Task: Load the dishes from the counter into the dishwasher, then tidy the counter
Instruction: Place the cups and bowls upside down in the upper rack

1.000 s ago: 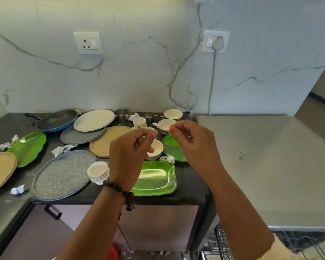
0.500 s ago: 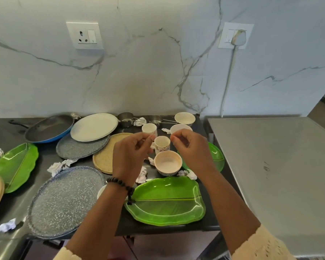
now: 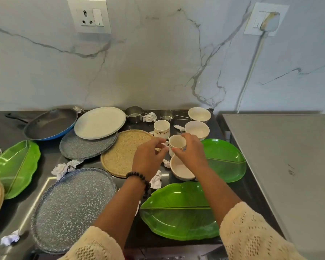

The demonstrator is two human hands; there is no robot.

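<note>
A small white cup [image 3: 177, 142] stands among the dishes on the dark counter [image 3: 249, 192]. My right hand [image 3: 192, 154] grips its right side and front. My left hand [image 3: 148, 156] pinches at its left side, where the handle seems to be. Around it are a patterned mug [image 3: 161, 130], white bowls [image 3: 197, 129] [image 3: 199, 113] and a bowl [image 3: 179, 170] just below my hands. Green leaf plates [image 3: 178, 212] [image 3: 224, 160] [image 3: 13, 166] lie at the front, right and left.
A woven plate [image 3: 123, 152], speckled tray [image 3: 73, 209], grey plate [image 3: 83, 148], white plate [image 3: 99, 122] and blue pan [image 3: 51, 123] fill the left. Steel cups [image 3: 133, 114] [image 3: 166, 115] stand at the back. Crumpled tissues [image 3: 64, 167] [image 3: 9, 240] [image 3: 156, 182] lie scattered. A grey surface [image 3: 281, 166] adjoins on the right.
Both hands came down from the air, where they held nothing, and closed on the small white cup. The view has moved closer to the counter and tilted down.
</note>
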